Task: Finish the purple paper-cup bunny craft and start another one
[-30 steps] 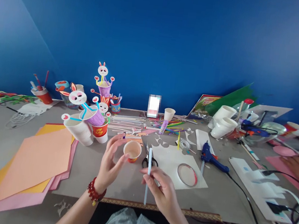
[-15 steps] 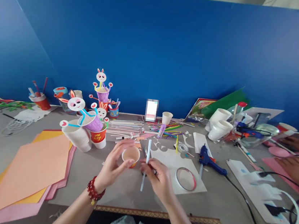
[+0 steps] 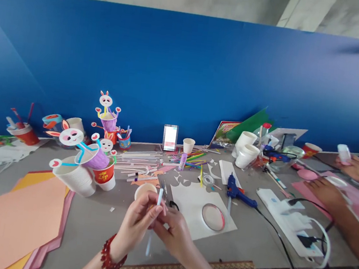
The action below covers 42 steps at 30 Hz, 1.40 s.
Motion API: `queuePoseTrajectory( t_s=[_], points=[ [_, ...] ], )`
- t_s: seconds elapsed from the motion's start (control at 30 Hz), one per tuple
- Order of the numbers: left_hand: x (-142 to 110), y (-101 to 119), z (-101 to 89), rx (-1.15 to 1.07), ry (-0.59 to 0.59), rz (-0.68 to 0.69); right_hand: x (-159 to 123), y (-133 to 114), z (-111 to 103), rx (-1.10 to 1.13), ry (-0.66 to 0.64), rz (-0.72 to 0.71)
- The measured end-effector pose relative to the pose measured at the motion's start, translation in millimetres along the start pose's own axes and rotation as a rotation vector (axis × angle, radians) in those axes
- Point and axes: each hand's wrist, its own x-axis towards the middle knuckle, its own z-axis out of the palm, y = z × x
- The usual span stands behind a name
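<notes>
A pale blue straw (image 3: 149, 245) stands almost upright between my hands, over the front of the table. My left hand (image 3: 139, 219), with a red bead bracelet at the wrist, pinches it near the upper part. My right hand (image 3: 174, 232) is closed on it just below, the fingers of both hands meeting. Right behind my left hand is a paper cup (image 3: 144, 189), partly covered by the fingers. Scissors (image 3: 174, 205) with black handles lie behind my right hand, mostly hidden.
Rabbit figures on cups (image 3: 90, 157) and coloured paper (image 3: 25, 216) are on the left. White paper (image 3: 191, 201) with a tape roll (image 3: 213, 217), a blue glue gun (image 3: 240, 193) and a power strip (image 3: 286, 222) lie right. Another person's hands (image 3: 325, 196) work at far right.
My left hand has come from beside the cup to the straw and closed on it. My right hand still holds the straw. At far right the other person lifts a small whitish container.
</notes>
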Motion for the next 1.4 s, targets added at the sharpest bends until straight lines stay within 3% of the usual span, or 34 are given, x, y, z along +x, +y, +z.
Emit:
queuePoseTrajectory(
  t_s=[0.1,0.23,0.3,0.33,0.47,0.67,1.0,1.2,1.4],
  points=[
    [-1,-2,-1.1,-0.186,0.116,0.038,0,5,-14,-0.133,-0.086,-0.013],
    [-6,-1,-14.5,-0.308,0.317,-0.067,10,25,-65,-0.384,-0.053,0.07],
    [-10,-1,-20.8,-0.305,0.395,-0.121,24,43,-98,-0.622,-0.022,0.131],
    [-12,-2,-22.6,-0.302,0.414,-0.143,34,54,-115,-0.776,0.013,0.228],
    [-17,-4,-20.9,-0.287,0.419,-0.22,81,100,-157,-0.943,0.039,0.374],
    [-21,-7,-14.4,-0.254,0.369,-0.29,122,145,-152,-1.041,-0.131,0.459],
    [-18,-6,-15.4,-0.256,0.35,-0.286,131,159,-166,-1.073,-0.249,0.541],
    [-19,-4,-12.0,-0.254,0.321,-0.275,135,163,-167,-1.002,-0.224,0.568],
    [-21,-7,-15.0,-0.246,0.325,-0.261,133,167,-174,-0.773,-0.112,0.559]
  ],
)
